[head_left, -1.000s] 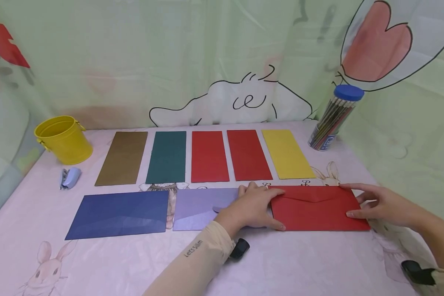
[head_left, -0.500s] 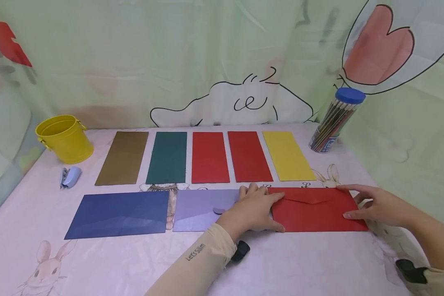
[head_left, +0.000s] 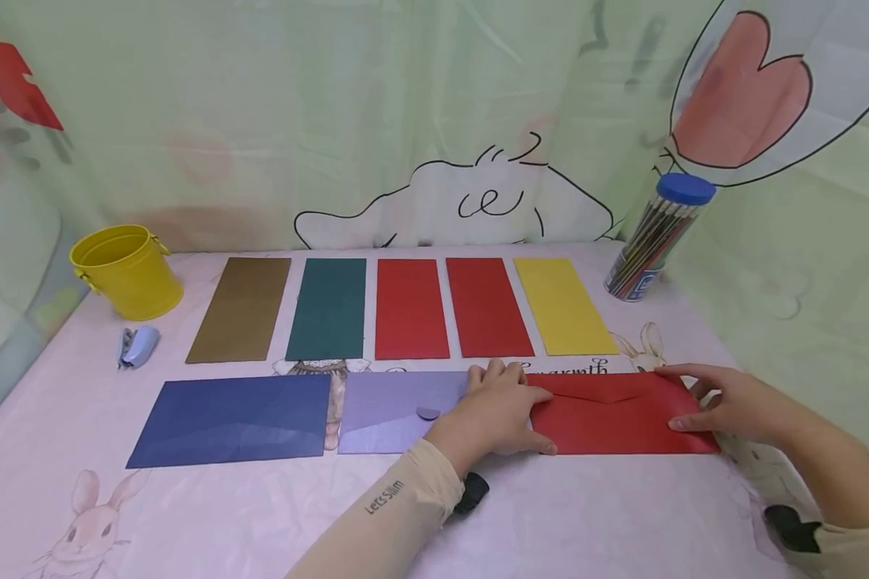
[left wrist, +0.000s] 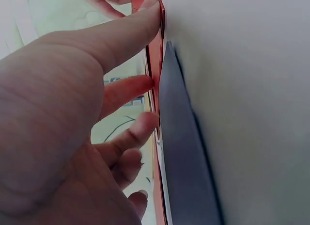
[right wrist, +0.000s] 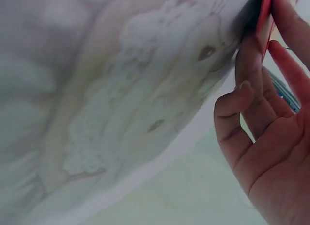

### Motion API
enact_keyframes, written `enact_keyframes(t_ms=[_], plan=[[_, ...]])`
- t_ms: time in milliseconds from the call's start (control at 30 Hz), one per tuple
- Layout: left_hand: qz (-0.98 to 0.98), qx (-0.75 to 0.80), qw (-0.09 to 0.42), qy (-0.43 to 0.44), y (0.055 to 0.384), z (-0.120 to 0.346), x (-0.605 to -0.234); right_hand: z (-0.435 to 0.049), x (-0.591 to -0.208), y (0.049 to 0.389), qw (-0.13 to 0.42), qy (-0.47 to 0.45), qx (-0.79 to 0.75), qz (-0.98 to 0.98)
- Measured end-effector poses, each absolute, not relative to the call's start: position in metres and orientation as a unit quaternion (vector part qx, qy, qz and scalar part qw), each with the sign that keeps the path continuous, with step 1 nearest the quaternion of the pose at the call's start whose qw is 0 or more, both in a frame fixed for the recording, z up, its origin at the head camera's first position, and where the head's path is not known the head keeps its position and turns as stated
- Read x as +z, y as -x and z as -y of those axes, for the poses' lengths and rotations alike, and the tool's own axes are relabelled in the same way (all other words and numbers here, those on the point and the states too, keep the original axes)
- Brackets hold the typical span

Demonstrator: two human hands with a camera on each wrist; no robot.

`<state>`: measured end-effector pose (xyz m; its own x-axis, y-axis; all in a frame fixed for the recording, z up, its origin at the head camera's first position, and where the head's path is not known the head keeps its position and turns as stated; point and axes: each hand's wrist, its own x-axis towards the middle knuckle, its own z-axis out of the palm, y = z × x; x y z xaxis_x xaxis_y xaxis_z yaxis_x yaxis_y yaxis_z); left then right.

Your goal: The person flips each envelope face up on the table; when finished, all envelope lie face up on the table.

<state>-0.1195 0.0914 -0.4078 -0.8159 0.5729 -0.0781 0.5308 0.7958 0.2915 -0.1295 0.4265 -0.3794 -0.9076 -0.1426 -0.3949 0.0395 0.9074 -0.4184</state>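
Note:
A red envelope [head_left: 615,422] with a pointed flap lies at the right end of the near row. My right hand [head_left: 727,404] pinches its right end, the thumb on top and a finger underneath in the right wrist view. My left hand [head_left: 494,408] rests across the gap at the other end, its thumb and index finger touching the red envelope's left edge. Partly under that hand lies a lavender envelope [head_left: 387,410] with a small rounded tab. Left of it is a dark blue envelope [head_left: 232,422].
Behind them stands a row of upright-laid envelopes: brown [head_left: 240,310], green [head_left: 327,310], two red, and a yellow envelope [head_left: 565,305]. A yellow bucket [head_left: 145,281] and a light-blue stapler [head_left: 139,347] are at left. A blue-lidded pencil jar [head_left: 652,241] stands at back right.
The red envelope's far edge has come slightly nearer, uncovering printed lettering on the cloth. My right hand has shifted a little left with it. The left hand stays almost in place.

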Motion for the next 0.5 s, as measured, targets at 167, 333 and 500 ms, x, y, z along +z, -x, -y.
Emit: enact_keyframes(t_ms=[167, 333, 500], plan=[[-0.942, 0.128, 0.076, -0.3, 0.119, -0.091, -0.409, -0.421, -0.379, 0.131, 0.216, 0.032, -0.184, -0.958], [-0.942, 0.129, 0.077, -0.299, 0.12, -0.09, -0.41, -0.415, -0.375, 0.132, 0.214, 0.032, -0.153, -0.964], [-0.941, 0.128, 0.081, -0.301, 0.119, -0.09, -0.41, -0.42, -0.378, 0.131, 0.201, 0.028, -0.143, -0.969]])
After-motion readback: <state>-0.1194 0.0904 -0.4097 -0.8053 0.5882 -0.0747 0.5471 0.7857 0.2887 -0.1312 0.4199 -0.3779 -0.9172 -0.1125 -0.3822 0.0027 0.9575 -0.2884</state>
